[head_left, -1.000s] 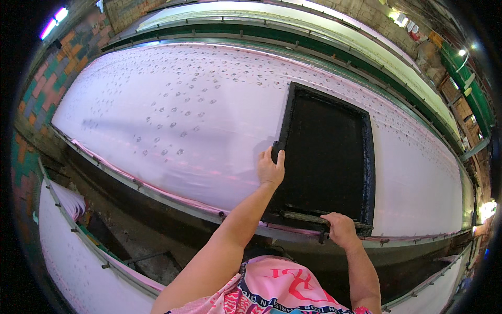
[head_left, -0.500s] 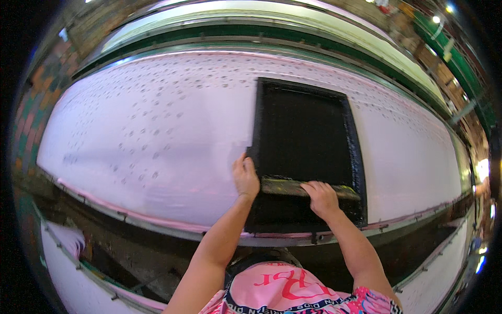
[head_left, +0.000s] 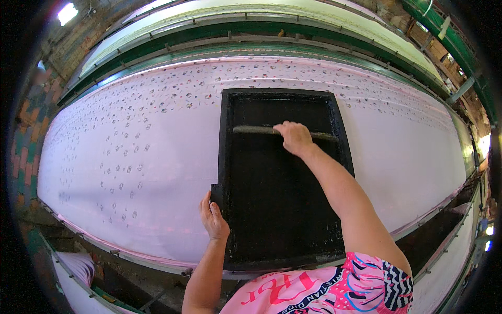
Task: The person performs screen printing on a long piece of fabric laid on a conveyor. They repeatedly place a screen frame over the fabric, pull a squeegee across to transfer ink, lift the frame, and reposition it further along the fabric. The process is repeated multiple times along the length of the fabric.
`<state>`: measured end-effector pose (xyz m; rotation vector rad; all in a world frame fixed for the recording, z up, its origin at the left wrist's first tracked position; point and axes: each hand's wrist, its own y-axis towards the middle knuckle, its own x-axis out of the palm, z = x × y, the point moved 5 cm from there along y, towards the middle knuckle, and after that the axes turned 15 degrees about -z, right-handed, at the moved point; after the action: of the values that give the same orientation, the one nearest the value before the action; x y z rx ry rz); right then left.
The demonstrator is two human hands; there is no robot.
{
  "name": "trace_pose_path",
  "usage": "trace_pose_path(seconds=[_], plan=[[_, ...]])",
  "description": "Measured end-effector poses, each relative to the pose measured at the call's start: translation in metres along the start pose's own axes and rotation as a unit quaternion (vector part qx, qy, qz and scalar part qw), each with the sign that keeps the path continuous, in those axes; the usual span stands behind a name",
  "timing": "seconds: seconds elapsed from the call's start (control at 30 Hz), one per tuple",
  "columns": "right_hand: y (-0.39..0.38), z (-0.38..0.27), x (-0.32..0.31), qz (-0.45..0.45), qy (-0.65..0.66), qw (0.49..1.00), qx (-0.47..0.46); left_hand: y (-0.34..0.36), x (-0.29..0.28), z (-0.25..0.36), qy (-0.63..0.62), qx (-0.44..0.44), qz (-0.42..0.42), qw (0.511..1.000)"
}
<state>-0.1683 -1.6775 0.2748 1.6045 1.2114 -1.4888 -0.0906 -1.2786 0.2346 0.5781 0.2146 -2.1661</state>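
Observation:
A large black screen-printing frame (head_left: 285, 209) lies flat on a long table covered with pale pink-white fabric (head_left: 175, 157). My left hand (head_left: 214, 217) is closed on a small black block (head_left: 216, 194) that juts from the frame's left side. Inside the frame, towards its far end, a squeegee (head_left: 253, 129) lies crosswise, nearly spanning the width. My right hand (head_left: 294, 137) grips the squeegee's top edge near its middle, with the arm stretched out over the screen. Small dark printed motifs (head_left: 122, 186) mark the fabric to the left and along the far side.
Behind a green rail (head_left: 209, 37) run further long tables with light fabric (head_left: 251, 15). Metal stops line the near table edge. At the lower left, bunched fabric (head_left: 77, 267) hangs by another table. Brick paving (head_left: 31, 146) shows at far left.
My right hand has pushed the squeegee from the near part of the screen to its far end. My left hand stays on the block at the frame's side. The view has shifted.

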Motion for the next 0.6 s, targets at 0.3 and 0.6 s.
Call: trace_pose_path(seconds=[0.3, 0.6], plan=[[0.111, 0.075, -0.012, 0.003, 0.009, 1.0, 0.015, 0.006, 0.003, 0.007, 0.03, -0.018, 0.009, 0.999], [0.121, 0.124, -0.016, 0.004, 0.024, 1.0, 0.018, 0.003, 0.004, 0.006, 0.025, -0.045, 0.008, 0.999]])
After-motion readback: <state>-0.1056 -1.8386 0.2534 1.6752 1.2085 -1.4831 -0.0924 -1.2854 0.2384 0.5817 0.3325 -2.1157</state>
